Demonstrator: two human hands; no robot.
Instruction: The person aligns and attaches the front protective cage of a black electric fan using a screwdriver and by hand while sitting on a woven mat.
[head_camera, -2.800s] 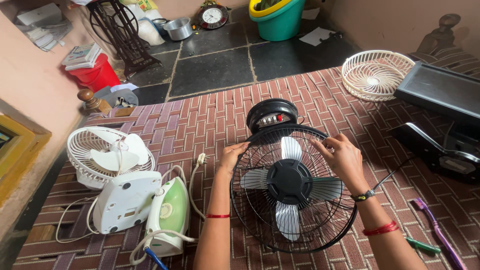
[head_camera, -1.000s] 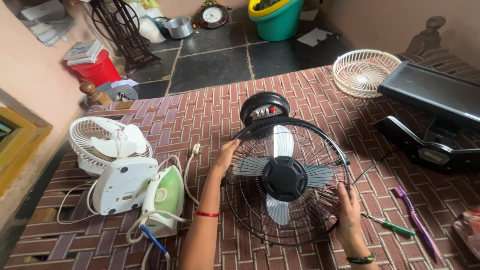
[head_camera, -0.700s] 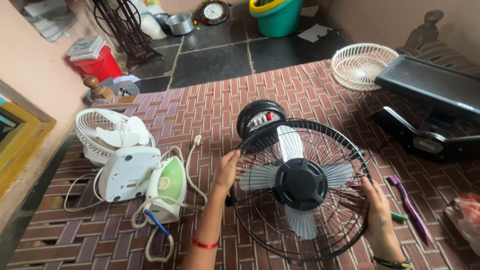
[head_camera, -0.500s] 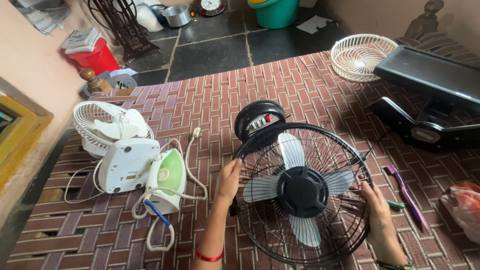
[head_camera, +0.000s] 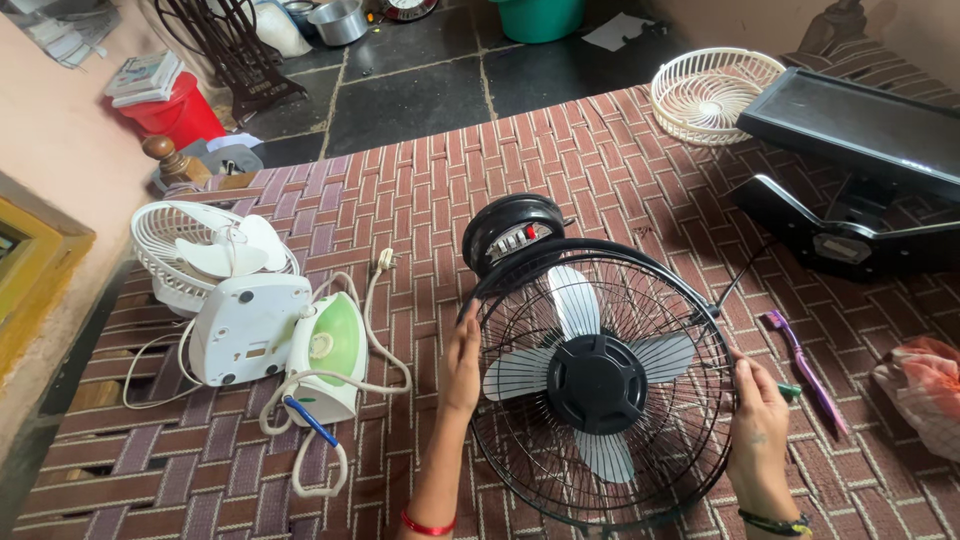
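Two hands are set on opposite sides of a black fan (head_camera: 598, 385), which lies face up on the brick-patterned cloth (head_camera: 420, 180) with its round base toward the top. The left hand (head_camera: 462, 362) is laid against the left rim of the wire guard, fingers together and extended. The right hand (head_camera: 760, 410) is curled on the right rim, fingers closed around the wire. A white fan (head_camera: 215, 270) and a green iron (head_camera: 330, 360) are seen well apart to the left.
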